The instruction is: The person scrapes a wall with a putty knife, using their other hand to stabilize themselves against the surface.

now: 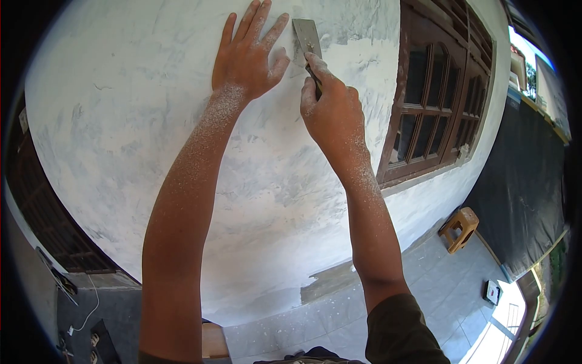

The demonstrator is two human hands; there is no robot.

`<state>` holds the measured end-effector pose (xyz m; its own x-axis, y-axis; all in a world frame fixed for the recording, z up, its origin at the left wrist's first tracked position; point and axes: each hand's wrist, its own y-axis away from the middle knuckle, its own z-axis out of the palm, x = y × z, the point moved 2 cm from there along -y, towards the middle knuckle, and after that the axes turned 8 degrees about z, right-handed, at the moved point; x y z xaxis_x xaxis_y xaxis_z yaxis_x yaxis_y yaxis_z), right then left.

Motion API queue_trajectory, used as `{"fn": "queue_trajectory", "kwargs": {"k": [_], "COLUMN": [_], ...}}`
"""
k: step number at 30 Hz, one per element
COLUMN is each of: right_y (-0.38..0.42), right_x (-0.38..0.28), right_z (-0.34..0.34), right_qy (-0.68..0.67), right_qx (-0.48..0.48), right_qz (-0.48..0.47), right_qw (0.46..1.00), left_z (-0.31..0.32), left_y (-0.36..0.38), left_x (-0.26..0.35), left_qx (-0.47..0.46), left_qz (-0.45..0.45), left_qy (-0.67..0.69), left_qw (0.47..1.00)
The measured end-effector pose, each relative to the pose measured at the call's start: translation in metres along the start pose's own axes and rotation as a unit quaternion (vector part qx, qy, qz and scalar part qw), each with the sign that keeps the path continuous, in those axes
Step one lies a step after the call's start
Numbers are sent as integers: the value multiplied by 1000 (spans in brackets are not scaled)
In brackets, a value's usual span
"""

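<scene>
Both hands are raised against the whitewashed wall (151, 133), dusted with white powder up the forearms. Left hand (247, 57) lies flat on the plaster with fingers spread wide, holding nothing, just left of the scraper (307, 37). Right hand (330, 106) is closed around the scraper's dark handle, forefinger stretched along it, the metal blade pressed to the wall just above the hand and touching a rough, patchy stretch of plaster. Right of the scraper, a brown wooden window (439, 91) with arched panes is set in the wall. Below the window, a small wooden stool (461, 227) stands on the tiled floor (436, 291).
</scene>
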<state>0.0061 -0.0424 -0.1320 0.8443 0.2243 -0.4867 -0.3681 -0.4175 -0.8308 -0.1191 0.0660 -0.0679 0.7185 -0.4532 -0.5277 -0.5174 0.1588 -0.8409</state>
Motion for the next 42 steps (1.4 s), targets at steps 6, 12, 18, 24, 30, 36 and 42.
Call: {"fn": "queue_trajectory", "kwargs": {"k": [6,12,18,24,30,36,42], "right_y": [-19,-9,-13,-19,-5,-21,-17], "right_x": [-5,3,-4,-6,-2,-6,-1], "right_z": [-2,1,-1,0,-1,-3,-2], "right_qy": [0,-13,3,9,-4,-6,-8], "right_qx": [28,17,14,18,2,21,12], "right_qz": [-33,-24,-16,-24,-17,-35,-24], "right_qw": [999,999,1000,1000,1000,999,1000], "left_z": [2,1,2,2,3,0,2], "left_y": [1,0,1,2,1,1,1], "left_x": [0,0,0,-1,0,0,-1], "left_qx": [0,3,2,-9,8,4,3], "left_qz": [2,2,6,3,6,0,1], "left_qy": [-13,-6,-15,-15,-15,-3,-12], "left_qw": [1000,1000,1000,1000,1000,1000,1000]}}
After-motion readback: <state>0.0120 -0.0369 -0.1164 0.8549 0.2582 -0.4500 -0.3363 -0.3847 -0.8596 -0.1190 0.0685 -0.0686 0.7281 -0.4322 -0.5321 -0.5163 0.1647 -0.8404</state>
